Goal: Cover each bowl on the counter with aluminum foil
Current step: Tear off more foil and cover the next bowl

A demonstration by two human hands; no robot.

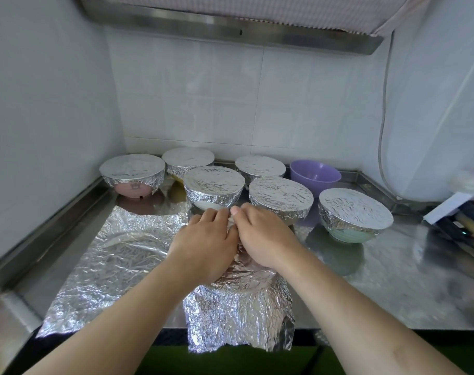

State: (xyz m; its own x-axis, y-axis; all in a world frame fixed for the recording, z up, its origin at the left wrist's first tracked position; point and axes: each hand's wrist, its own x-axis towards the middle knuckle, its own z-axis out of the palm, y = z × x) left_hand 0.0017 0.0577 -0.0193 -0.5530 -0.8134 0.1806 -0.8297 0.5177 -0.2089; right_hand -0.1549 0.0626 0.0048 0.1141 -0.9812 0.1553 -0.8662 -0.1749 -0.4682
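Fingers (225,212) of both hands curling down over the far rim of a foil sheet (238,315), left hand (203,247) and right hand (265,239) side by side and touching, pressing and gripping the foil onto a bowl hidden beneath it. Sitting near the front edge of the steel desk (392,280), that draped sheet hanging over the edge. Lying flat just to its left, toward the front left corner, a second crumpled foil sheet (116,266). Standing farther back, six foil-covered bowls: a green one (354,212) toward the right edge, two in the middle (214,186) (281,200), a pink one (133,173) by the left edge, two more (188,161) (260,166) along the back edge. Resting uncovered at the back, right of those, a purple bowl (314,175). Lying at the right edge, a blurred box (460,215).
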